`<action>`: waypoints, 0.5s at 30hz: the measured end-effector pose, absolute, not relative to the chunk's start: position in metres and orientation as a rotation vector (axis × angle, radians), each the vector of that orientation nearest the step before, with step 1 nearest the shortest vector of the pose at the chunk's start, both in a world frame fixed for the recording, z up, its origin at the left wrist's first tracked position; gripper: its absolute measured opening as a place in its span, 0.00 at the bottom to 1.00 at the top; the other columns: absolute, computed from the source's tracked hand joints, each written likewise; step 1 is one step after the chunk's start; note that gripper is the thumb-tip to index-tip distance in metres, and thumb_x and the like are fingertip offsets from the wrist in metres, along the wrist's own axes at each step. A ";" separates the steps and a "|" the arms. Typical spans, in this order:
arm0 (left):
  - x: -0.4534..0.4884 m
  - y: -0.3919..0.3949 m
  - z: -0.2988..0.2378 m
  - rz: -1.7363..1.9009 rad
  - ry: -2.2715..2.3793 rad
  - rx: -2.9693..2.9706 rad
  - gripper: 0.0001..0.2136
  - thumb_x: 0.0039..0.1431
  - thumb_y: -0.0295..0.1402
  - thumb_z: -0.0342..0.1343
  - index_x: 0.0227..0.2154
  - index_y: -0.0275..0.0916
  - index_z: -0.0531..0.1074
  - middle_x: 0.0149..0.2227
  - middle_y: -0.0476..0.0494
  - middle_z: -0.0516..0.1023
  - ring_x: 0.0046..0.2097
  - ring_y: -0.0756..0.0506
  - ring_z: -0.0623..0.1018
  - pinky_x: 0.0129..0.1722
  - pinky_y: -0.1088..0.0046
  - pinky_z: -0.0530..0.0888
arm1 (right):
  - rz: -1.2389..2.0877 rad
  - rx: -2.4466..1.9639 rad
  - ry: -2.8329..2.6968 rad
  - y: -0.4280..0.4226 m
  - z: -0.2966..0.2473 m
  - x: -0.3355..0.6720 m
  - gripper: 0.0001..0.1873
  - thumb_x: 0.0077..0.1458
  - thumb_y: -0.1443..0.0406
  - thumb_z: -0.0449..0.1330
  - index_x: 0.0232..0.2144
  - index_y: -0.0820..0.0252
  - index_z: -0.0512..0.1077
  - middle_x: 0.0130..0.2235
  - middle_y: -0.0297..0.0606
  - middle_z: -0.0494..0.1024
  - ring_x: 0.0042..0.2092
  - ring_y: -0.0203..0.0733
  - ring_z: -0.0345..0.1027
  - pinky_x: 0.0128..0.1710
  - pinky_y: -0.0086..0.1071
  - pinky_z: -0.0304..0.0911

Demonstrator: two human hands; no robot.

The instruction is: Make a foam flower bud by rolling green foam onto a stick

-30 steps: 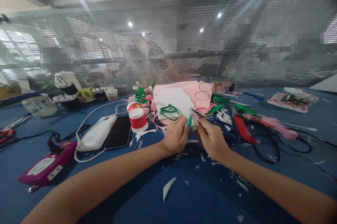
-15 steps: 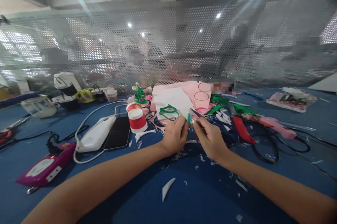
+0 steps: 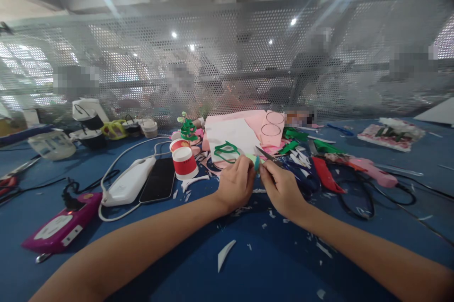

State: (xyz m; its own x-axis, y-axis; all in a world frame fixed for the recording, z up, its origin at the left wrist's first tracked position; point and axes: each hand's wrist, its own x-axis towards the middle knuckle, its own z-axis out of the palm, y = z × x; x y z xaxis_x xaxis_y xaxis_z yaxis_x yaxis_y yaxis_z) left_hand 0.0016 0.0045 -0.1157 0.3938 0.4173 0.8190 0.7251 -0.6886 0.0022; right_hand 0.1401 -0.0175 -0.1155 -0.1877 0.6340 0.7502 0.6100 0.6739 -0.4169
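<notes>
My left hand [image 3: 234, 182] is closed in a pinch on a small light-green piece [image 3: 252, 158] held above the blue table [image 3: 269, 264]. My right hand [image 3: 282, 187] is closed around scissors [image 3: 266, 154], whose blades point up and left toward the green piece. Both hands meet at the table's middle. Just beyond them lie a green cut-out loop [image 3: 226, 151] on white paper [image 3: 232, 134] and pink sheets [image 3: 257, 125].
A red-and-white paper cup [image 3: 185, 161], a black phone [image 3: 159, 179] and a white power bank [image 3: 129, 181] sit left of the hands. A magenta device [image 3: 58, 230] lies at the near left. Glue guns, cables and green scraps crowd the right. A perforated screen backs the table.
Both hands have shifted slightly up and away together, still gripping the green piece and scissors. The scissor blades have come closer to the piece.
</notes>
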 end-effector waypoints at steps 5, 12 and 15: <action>0.001 0.007 -0.118 -1.134 -0.957 -2.299 0.06 0.60 0.29 0.38 0.29 0.39 0.57 0.25 0.48 0.66 0.26 0.49 0.67 0.24 0.73 0.58 | 0.058 -0.982 -1.870 -0.017 -0.116 0.140 0.13 0.59 0.66 0.44 0.22 0.58 0.56 0.18 0.29 0.58 0.20 0.33 0.55 0.23 0.28 0.48; 0.002 0.006 -0.119 -1.166 -0.957 -2.290 0.07 0.59 0.28 0.38 0.27 0.40 0.56 0.23 0.47 0.66 0.23 0.48 0.65 0.23 0.71 0.56 | 0.066 -0.976 -1.873 -0.019 -0.117 0.139 0.13 0.59 0.65 0.45 0.22 0.57 0.55 0.18 0.29 0.58 0.19 0.33 0.54 0.22 0.28 0.48; 0.003 0.004 -0.119 -1.193 -0.996 -2.298 0.07 0.60 0.29 0.38 0.27 0.40 0.57 0.21 0.47 0.66 0.22 0.48 0.64 0.22 0.71 0.56 | 0.048 -0.979 -1.868 -0.019 -0.117 0.138 0.13 0.59 0.65 0.45 0.22 0.57 0.55 0.18 0.29 0.57 0.20 0.33 0.54 0.21 0.28 0.48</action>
State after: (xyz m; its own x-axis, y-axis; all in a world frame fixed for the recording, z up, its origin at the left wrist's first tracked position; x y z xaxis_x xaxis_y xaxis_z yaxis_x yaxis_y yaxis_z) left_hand 0.0033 0.0040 -0.1193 0.3929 0.4207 0.8177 0.7296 -0.6839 0.0013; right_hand 0.1379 -0.0190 -0.1172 -0.1872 0.6414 0.7440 0.6022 0.6733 -0.4290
